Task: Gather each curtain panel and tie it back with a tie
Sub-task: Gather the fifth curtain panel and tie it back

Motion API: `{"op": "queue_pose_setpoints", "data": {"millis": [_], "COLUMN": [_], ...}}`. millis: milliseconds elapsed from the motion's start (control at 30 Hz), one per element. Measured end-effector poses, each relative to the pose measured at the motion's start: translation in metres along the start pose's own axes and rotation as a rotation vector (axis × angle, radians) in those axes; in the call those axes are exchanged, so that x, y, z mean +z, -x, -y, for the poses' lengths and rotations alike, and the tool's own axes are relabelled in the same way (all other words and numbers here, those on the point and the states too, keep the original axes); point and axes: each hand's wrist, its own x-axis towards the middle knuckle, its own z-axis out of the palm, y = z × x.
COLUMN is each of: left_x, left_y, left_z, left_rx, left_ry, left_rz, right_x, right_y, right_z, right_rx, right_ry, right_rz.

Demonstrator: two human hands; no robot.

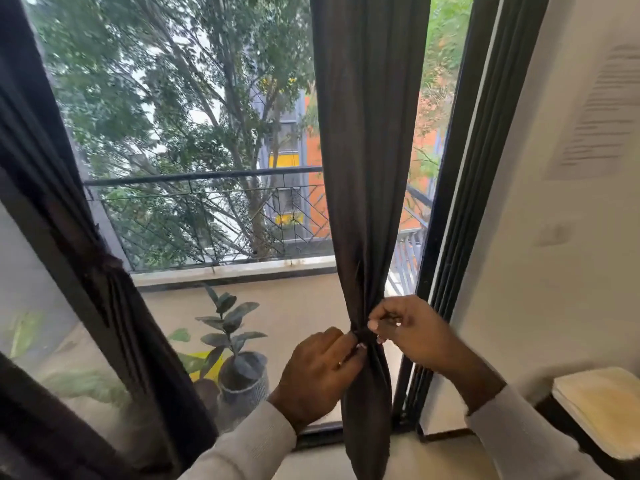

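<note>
A dark grey curtain panel [367, 168] hangs in front of the window, bunched into a narrow waist low down. A dark tie [363, 336] circles that waist. My left hand [318, 372] pinches the tie from the left side. My right hand [412, 330] pinches the tie's other end from the right, fingertips at the knot. A second dark curtain panel [69, 237] hangs at the left, gathered at a waist around [107, 265]; whether a tie holds it there I cannot tell.
The black window frame [460, 202] stands just right of the panel, with a white wall [554, 271] carrying a printed sheet [602, 112]. A pale-topped table [606, 407] is at the lower right. Outside are a potted plant [239, 344] and a balcony railing [207, 216].
</note>
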Motion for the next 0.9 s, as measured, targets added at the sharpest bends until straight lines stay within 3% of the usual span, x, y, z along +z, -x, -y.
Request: {"op": "queue_pose_setpoints", "data": {"millis": [367,500,733,900], "left_x": [-0.030,-0.027,-0.021,-0.026], "left_y": [0.006,0.008,0.007,0.002], "left_z": [-0.007,-0.014,-0.015,-0.017], "left_rx": [0.016,0.019,-0.263,-0.156], "left_ry": [0.007,0.024,0.242,0.132], "left_rz": [-0.010,-0.047,-0.060,-0.071], "right_x": [-0.004,-0.002,0.000,0.011], "right_y": [0.011,0.005,0.004,0.004], "right_z": [0.037,0.037,0.033,0.028], "right_rx": [-0.053,0.039,-0.035,-0.108], "right_ry": [0.260,0.135,0.099,0.223], "right_rz": [0.133,0.070,-0.020,-0.129]}}
